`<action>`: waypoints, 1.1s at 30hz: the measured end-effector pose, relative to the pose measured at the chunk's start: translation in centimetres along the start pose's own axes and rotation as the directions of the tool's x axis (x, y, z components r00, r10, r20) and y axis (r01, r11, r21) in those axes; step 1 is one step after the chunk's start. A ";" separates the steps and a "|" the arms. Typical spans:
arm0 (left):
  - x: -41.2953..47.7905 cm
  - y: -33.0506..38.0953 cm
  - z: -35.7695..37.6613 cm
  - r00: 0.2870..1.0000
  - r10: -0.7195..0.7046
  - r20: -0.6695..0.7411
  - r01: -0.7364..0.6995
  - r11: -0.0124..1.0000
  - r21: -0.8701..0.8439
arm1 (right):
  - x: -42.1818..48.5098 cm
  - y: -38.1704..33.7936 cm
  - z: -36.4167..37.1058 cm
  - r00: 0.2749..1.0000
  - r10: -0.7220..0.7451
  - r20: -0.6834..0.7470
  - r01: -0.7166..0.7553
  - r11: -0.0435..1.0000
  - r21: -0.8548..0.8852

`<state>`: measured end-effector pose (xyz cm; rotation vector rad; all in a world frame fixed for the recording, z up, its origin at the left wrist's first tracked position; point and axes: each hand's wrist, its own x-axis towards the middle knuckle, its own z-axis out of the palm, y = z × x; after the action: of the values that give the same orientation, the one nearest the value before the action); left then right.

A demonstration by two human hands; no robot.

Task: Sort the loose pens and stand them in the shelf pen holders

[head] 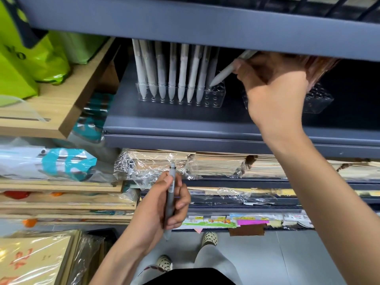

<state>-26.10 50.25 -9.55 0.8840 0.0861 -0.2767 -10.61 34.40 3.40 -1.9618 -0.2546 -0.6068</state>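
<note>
Slanted pen: a pale pen (222,75) leans with its tip down to the left, at the right end of the clear holder (216,98); I cannot tell whether the tip is in a hole.
Right hand: the right hand (275,89) reaches under the upper shelf (205,23), its grip pinched on the upper part of that pen; the shelf edge hides its fingertips.
Holder: it sits on the far part of the grey shelf (164,124), its right end showing open holes.
Standing pens: a row of pale pens (172,73) stands upright in the holder, tips down, filling it from the left end.
Second holder: another clear holder (317,99) sits to the right on the same shelf, partly hidden behind the right hand.
Left hand: the left hand (164,204) hangs lower and nearer, its grip curled round a grey pen (171,194) held nearly upright, button end up.
Below the shelf: stacks of paper (218,163) in crinkled clear wrap lie on the lower shelves, with price labels (246,221) along an edge.
Left side: green bags (30,56) rest on a wooden board (67,95); more boards and wrapped packs lie under it.
Floor: spotted shoes (209,238) stand on grey floor.
</note>
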 end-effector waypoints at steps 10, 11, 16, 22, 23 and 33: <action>-0.4 0.2 -0.6 0.992 0.124 -0.036 -0.116 0.977 0.178 | 2.3 -0.4 1.8 0.983 -0.063 0.174 0.132 0.897 -0.421; -0.4 0.2 -0.6 0.991 0.127 -0.037 -0.118 0.975 0.188 | 2.4 -0.6 2.0 0.977 -0.061 0.204 0.152 0.870 -0.469; -0.4 0.2 -0.7 0.990 0.135 -0.041 -0.123 0.968 0.218 | 3.0 -0.9 2.6 0.953 -0.038 0.301 0.217 0.777 -0.591; -0.3 0.2 -0.8 0.991 0.126 -0.049 -0.115 0.976 0.185 | 3.2 -0.8 2.8 0.948 -0.040 0.317 0.238 0.749 -0.619; -0.3 0.2 -0.8 0.991 0.126 -0.050 -0.114 0.976 0.185 | 3.2 -0.8 2.8 0.949 -0.041 0.313 0.235 0.755 -0.613; -0.3 -0.2 -0.8 0.992 0.121 -0.042 -0.111 0.976 0.186 | 2.5 0.2 2.5 0.971 0.012 0.241 0.084 0.919 -0.385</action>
<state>-26.39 50.78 -10.18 1.0756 0.0579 -0.1532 -7.63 36.36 3.69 -2.4302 -0.3387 -0.4683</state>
